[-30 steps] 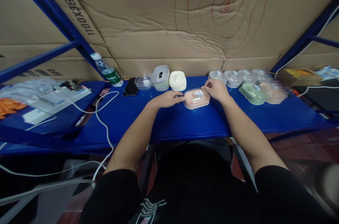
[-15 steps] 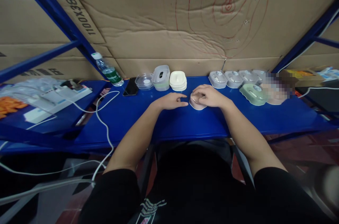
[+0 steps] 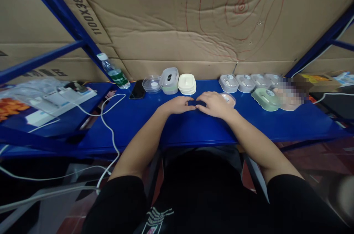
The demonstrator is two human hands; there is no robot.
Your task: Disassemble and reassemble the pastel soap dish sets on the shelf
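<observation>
Over the middle of the blue table, my left hand [image 3: 179, 105] has its thumb and fingers apart and holds nothing. Facing it, my right hand [image 3: 212, 104] is curved with thumb and fingers apart, and nothing shows between them. A pinkish lidded container [image 3: 230, 99] lies just behind and right of my right hand, which partly hides it. Behind my left hand stand a stack of cream bowls [image 3: 187, 83], a grey container stack [image 3: 169, 81] and some clear round lids [image 3: 152, 84]. My fingertips nearly meet.
Several grey lidded containers [image 3: 229, 83] line the back right, with a green one [image 3: 266, 99] in front. At the left are a phone [image 3: 137, 90], a water bottle [image 3: 117, 75], a white cable [image 3: 112, 134] and a power strip [image 3: 63, 106]. Cardboard [image 3: 155, 12] stands behind.
The pinkish container has moved right, from between my hands to beside my right hand. My right hand has come off its top and sits closer to my left hand.
</observation>
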